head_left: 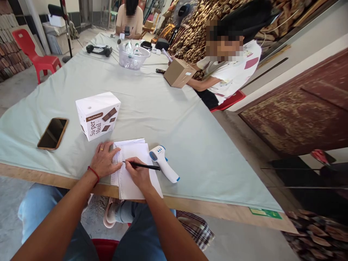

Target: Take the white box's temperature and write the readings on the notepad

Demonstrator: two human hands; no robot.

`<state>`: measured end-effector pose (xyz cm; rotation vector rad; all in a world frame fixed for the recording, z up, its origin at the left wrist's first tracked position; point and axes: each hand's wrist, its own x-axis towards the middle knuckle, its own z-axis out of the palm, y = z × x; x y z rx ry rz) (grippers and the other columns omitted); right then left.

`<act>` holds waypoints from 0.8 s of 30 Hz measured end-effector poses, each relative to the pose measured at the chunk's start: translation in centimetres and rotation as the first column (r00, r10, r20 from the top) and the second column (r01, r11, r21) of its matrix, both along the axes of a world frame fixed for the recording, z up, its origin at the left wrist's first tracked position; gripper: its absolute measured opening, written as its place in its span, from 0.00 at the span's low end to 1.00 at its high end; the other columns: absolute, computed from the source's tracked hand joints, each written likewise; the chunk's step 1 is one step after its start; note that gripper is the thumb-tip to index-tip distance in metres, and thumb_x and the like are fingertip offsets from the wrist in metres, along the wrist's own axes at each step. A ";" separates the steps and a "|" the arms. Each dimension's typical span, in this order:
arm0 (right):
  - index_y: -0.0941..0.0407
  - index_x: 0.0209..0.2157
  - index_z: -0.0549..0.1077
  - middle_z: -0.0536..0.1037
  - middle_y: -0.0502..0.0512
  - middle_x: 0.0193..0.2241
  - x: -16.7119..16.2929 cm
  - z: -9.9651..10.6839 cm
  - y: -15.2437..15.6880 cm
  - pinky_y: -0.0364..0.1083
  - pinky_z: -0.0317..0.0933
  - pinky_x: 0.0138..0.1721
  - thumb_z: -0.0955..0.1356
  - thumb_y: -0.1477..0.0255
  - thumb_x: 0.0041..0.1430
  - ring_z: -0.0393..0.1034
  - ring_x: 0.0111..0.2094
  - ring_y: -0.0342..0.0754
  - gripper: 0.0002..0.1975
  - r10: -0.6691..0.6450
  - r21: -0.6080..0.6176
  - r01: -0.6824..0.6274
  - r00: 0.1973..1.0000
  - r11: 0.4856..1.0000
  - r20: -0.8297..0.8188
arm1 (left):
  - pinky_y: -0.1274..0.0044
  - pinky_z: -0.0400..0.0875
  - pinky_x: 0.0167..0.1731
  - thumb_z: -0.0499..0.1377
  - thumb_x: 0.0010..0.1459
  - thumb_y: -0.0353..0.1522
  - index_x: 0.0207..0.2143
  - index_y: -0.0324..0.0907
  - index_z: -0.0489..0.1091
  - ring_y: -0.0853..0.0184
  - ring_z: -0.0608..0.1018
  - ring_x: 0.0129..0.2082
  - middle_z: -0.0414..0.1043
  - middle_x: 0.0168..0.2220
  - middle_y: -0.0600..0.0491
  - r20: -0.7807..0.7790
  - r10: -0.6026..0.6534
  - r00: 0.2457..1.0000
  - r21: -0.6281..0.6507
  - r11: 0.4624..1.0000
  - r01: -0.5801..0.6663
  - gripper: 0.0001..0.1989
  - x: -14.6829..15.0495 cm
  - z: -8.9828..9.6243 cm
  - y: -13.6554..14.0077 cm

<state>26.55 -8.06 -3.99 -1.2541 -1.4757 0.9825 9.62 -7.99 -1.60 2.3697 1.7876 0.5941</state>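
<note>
A spiral notebook (140, 154) lies turned to a white page at the table's near edge. My right hand (138, 175) grips a black pen (145, 166), its tip on the left part of the page. Fingers spread, my left hand (104, 159) rests on the notebook's left side; it wears a ring and a red wrist cord. Just right of the notebook lies a white and blue infrared thermometer (164, 164). Beyond my left hand stands a white Super Meal box (98, 114), with a phone (53, 133) lying farther left.
A pale cloth covers the table (206, 159). At the right side a person (231, 72) has hands at a cardboard box (178, 73). Another person (130, 21) sits at the far end. A clear basket (133, 59) holds bottles. A red chair (38, 54) stands left.
</note>
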 end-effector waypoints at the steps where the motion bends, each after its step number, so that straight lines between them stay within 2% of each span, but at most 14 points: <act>1: 0.54 0.24 0.73 0.76 0.50 0.21 0.0 0.0 0.0 0.45 0.65 0.28 0.67 0.65 0.48 0.69 0.24 0.46 0.08 0.001 -0.001 -0.001 1.000 1.000 0.003 | 0.57 0.54 0.61 0.65 0.49 0.41 0.50 0.45 0.70 0.51 0.64 0.58 0.62 0.56 0.44 0.002 0.000 1.000 0.000 1.000 0.000 0.25 0.0 0.0 0.0; 24: 0.54 0.23 0.72 0.74 0.49 0.20 -0.1 0.0 0.0 0.45 0.62 0.27 0.66 0.66 0.49 0.66 0.23 0.45 0.07 0.024 0.000 -0.024 1.000 1.000 0.012 | 0.57 0.54 0.61 0.65 0.49 0.41 0.50 0.45 0.70 0.51 0.64 0.59 0.62 0.56 0.43 0.002 -0.003 1.000 0.009 1.000 0.003 0.25 -0.1 -0.1 0.0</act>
